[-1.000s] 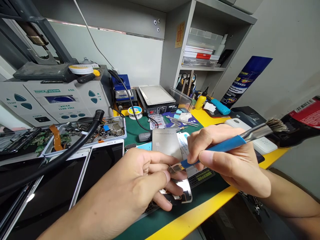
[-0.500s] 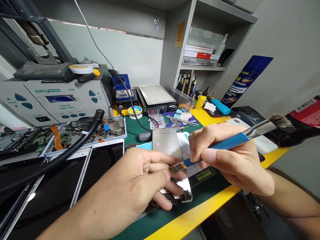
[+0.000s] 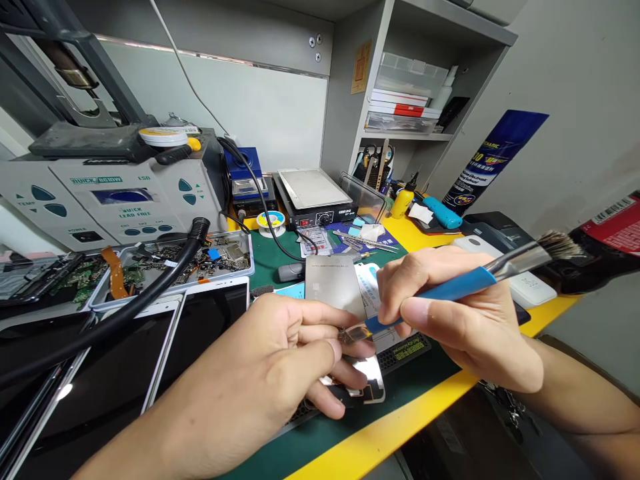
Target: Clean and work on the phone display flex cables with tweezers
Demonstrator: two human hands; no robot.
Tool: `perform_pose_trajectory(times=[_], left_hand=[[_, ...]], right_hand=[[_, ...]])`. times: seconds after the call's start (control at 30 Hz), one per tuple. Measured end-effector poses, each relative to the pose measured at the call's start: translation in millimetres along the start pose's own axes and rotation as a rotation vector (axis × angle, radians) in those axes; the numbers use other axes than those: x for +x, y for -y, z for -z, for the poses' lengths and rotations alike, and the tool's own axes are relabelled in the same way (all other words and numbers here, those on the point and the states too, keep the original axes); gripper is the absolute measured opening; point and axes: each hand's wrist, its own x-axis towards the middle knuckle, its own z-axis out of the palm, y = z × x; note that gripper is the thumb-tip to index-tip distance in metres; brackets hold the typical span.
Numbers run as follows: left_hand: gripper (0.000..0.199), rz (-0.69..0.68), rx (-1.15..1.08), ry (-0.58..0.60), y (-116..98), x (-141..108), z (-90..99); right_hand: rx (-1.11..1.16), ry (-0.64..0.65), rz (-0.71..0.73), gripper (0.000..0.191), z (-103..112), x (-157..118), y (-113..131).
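A blue-handled double-ended brush (image 3: 440, 291) slants through my right hand (image 3: 465, 333), whose thumb and fingers close on the handle. Its upper bristles point toward the right, clear of the hand. The lower metal end reaches the thumb and fingers of my left hand (image 3: 280, 367). Those fingers are bent together around something small at the brush's lower tip, too hidden to make out. Beneath the left fingers lies a shiny flat part (image 3: 373, 370) with a dark edge. A grey metal plate (image 3: 333, 283) lies just beyond that hand.
Dark-screened panels (image 3: 213, 333) and a tray of circuit boards (image 3: 250, 272) lie at left, crossed by a black hose (image 3: 150, 293). Behind stand a hot-air station (image 3: 110, 200) and a flat heating plate (image 3: 315, 190). A yellow bottle (image 3: 401, 202) and blue spray can (image 3: 500, 157) stand right.
The view has shifted very slightly. Both hands and the brush keep almost the same position, with the brush's lower tip still at my left fingers.
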Motion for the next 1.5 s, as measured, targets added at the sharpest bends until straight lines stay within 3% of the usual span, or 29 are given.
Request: perform_pose_trajectory(times=[1.5], left_hand=[[0.030, -0.026, 0.015, 0.038, 5.5, 0.7, 1.1]], right_hand=[[-0.020, -0.020, 0.016, 0.017, -0.1, 0.1, 2.0]])
